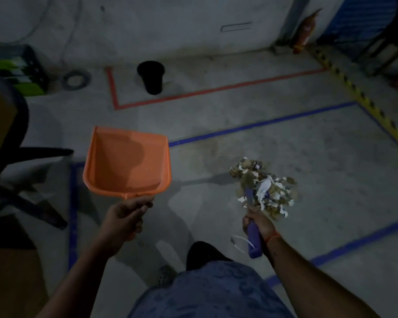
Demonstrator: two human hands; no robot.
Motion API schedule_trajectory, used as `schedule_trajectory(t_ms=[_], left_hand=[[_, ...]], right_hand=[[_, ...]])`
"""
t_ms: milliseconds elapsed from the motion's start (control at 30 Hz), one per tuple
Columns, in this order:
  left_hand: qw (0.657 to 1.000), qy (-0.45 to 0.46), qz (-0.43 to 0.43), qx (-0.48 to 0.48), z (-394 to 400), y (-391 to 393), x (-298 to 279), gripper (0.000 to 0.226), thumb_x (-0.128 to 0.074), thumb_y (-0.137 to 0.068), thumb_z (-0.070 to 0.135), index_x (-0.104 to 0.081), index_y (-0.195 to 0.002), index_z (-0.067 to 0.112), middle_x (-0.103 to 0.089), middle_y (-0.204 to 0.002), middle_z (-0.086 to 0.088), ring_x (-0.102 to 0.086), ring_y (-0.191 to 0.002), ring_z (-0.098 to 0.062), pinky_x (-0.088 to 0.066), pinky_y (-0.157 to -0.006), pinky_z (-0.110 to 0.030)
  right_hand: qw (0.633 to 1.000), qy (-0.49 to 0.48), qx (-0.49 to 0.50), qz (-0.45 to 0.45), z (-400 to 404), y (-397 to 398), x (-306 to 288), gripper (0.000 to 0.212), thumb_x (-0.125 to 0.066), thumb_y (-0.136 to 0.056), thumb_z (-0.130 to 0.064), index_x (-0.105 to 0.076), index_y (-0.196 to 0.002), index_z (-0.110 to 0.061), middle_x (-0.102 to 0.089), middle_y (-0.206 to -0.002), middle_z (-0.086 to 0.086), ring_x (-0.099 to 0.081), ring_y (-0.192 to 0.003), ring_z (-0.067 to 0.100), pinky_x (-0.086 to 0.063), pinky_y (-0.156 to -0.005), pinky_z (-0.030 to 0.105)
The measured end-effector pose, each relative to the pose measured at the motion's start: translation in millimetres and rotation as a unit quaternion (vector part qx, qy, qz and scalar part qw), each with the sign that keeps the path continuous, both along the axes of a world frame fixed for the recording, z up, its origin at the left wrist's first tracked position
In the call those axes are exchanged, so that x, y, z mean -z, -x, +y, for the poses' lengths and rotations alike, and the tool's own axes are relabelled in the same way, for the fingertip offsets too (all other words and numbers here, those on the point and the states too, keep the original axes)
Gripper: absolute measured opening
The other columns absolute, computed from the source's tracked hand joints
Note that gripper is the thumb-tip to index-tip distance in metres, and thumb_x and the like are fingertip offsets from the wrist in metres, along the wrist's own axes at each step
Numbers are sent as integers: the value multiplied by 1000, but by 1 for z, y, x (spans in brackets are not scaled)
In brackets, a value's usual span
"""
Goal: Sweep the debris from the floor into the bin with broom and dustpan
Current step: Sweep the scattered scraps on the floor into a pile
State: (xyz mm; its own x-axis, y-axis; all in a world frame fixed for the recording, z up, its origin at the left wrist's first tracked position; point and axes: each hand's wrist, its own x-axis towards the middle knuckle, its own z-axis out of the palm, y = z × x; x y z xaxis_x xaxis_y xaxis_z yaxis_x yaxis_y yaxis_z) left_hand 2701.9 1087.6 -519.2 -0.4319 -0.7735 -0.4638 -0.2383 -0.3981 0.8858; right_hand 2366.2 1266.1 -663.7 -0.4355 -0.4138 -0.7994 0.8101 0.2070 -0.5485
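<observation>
Just ahead of the right hand (259, 222), which grips the purple-handled broom (254, 239), lies the leaf-and-paper debris pile (265, 184); the left hand (124, 216) holds the empty orange plastic dustpan (126, 164) farther left.

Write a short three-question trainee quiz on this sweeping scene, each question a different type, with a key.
1. True or false: the orange dustpan already holds the debris.
2. Which hand grips the purple broom handle? A) left hand B) right hand
3. Fill in: the black bin stands inside the outline of ____ floor tape.

Key: 1 false, the pan looks empty and the debris pile lies on the floor. 2 B. 3 red.
</observation>
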Motion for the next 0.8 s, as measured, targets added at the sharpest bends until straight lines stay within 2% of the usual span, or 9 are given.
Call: schedule_trajectory(t_ms=[100,200,267,333,400,467,533,667,800], left_hand=[[1000,-10,-5,21,-18,3,7,21,-52,-101,0,-69,-108,9,-51,-51,10,-37,-42,-7,-30,-39,-15],[999,-8,-5,46,-40,5,17,22,-54,-100,3,-73,-105,14,-51,-59,6,-38,-45,-10,-29,-45,-16],[998,-9,-5,62,-59,7,22,23,-56,-100,4,-75,-106,16,-55,-65,2,-40,-46,-10,-29,-49,-18],[996,-13,-15,88,-80,12,25,22,-57,-100,6,-74,-110,15,-52,-61,2,-41,-45,-10,-27,-47,-17],[993,-13,-30,111,-105,21,24,21,-57,-100,8,-73,-112,14,-49,-58,2,-41,-44,-10,-26,-45,-16],[990,-11,-46,133,-133,32,21,21,-55,-101,7,-71,-114,12,-50,-55,7,-41,-43,-8,-25,-44,-15],[986,-2,-63,156,-163,44,17,21,-54,-101,5,-68,-116,9,-50,-52,10,-40,-42,-7,-26,-41,-14],[979,19,-90,181,-221,67,12,21,-55,-101,6,-69,-116,11,-50,-52,9,-41,-42,-7,-27,-40,-14],[976,3,-78,202,-268,93,12,20,-54,-101,9,-68,-115,14,-53,-54,10,-41,-45,-9,-23,-43,-16]], right_hand=[[999,47,1,1,13,-3,-18,41,-41,-98,4,-45,-135,-15,-46,-58,8,-47,-41,12,-45,-39,23],[997,45,-34,55,16,-12,-37,38,-46,-95,7,-50,-128,-12,-51,-69,13,-55,-49,17,-49,-45,26],[994,26,-79,73,9,-15,-42,39,-49,-91,12,-55,-121,-12,-58,-81,16,-65,-67,28,-53,-52,30],[988,-37,-121,86,-6,-12,-36,46,-47,-85,20,-57,-117,-10,-59,-97,16,-66,-83,34,-54,-58,30],[968,-132,-167,134,-30,-4,-25,45,-41,-82,22,-60,-112,-6,-58,-97,17,-64,-71,29,-49,-53,29],[945,-197,-197,174,-58,4,-10,39,-42,-82,16,-63,-108,-3,-59,-76,19,-56,-52,24,-43,-47,28],[937,-219,-208,178,-85,8,6,34,-46,-84,11,-65,-108,-4,-59,-66,16,-51,-45,23,-42,-44,28],[941,-237,-186,151,-130,8,31,20,-56,-93,-2,-66,-110,-5,-60,-74,11,-51,-44,21,-45,-41,26],[949,-265,-145,95,-160,9,39,25,-50,-94,-1,-69,-110,-8,-57,-74,15,-51,-48,24,-44,-42,24]])
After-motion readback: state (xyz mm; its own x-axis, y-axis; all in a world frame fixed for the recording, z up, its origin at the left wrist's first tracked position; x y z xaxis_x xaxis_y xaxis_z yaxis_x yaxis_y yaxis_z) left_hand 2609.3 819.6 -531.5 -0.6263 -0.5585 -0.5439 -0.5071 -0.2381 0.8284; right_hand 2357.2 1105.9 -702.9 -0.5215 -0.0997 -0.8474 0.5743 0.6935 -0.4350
